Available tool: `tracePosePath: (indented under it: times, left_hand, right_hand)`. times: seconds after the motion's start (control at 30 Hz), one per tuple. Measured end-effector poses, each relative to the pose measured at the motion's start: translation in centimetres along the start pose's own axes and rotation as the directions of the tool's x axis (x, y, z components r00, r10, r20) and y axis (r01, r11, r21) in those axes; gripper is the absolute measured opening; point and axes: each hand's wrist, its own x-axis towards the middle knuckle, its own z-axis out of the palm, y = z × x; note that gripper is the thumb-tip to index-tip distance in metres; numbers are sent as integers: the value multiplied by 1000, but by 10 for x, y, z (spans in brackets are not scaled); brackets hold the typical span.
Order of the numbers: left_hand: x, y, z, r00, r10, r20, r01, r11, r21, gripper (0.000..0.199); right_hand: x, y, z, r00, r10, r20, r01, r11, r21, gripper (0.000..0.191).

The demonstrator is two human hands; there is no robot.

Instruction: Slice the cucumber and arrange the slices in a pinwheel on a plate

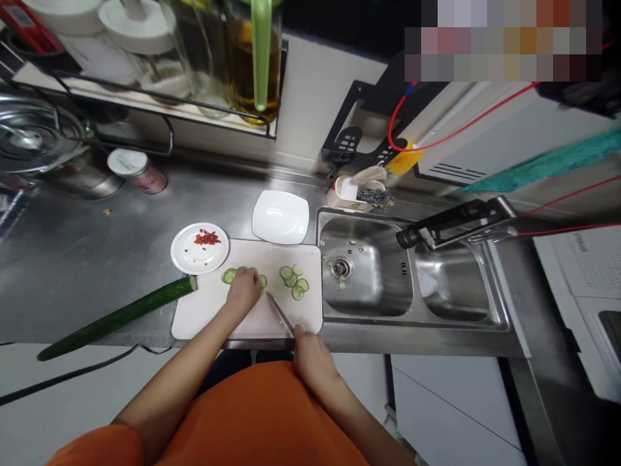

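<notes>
On the white cutting board (pixel 204 317), my left hand (pixel 245 288) is closed over cucumber slices, its fingers bent down. Slices (pixel 229 276) show at its left and one more (pixel 262 281) at its right edge. My right hand (pixel 313 356) grips a knife (pixel 280 312) at the board's front edge, the blade pointing up and left towards my left hand. Several loose cucumber slices (pixel 297 288) lie on the right part of the board. A long cucumber (pixel 121 317) rests at the left, its cut end on the board's edge.
A white plate with red pieces (pixel 179 255) stands at the board's back left corner. Behind the board is a square white dish (pixel 280 217). A double sink (pixel 369 310) with a black faucet (pixel 444 223) is at the right. A lidded jar (pixel 140 173) and bottles stand behind.
</notes>
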Motion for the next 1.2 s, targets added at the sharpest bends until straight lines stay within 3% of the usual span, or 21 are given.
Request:
tracePosePath:
  times: [0.2, 0.5, 0.7, 0.8, 0.93, 1.07, 1.2]
  left_hand:
    - [-4, 0, -7, 999, -10, 47, 16, 992, -126, 10]
    - [-15, -38, -37, 970, -199, -140, 169, 965, -199, 8]
    - [-16, -54, -36, 958, -175, -227, 160, 984, -82, 17]
    - [-16, -43, -30, 963, -109, -245, 94, 993, -71, 23]
    - [-9, -8, -15, 991, 33, -131, -54, 986, -160, 30]
    - [6, 31, 5, 998, 55, -14, -56, 985, -161, 33]
    - [18, 47, 20, 996, 56, 73, -47, 991, -123, 31]
  right_hand:
    - [-1, 4, 0, 1000, 12, -16, -11, 1000, 22, 38]
    - [2, 8, -2, 1000, 15, -14, -14, 1000, 14, 35]
    - [4, 9, -2, 1000, 19, 1, -19, 1000, 7, 35]
    - [3, 11, -1, 1000, 10, -9, -10, 1000, 0, 37]
    - [-2, 13, -1, 999, 26, -21, -26, 1000, 9, 37]
    - [-6, 14, -2, 998, 51, -28, -50, 998, 23, 38]
    - [-8, 17, 1, 997, 58, -49, -57, 998, 35, 38]
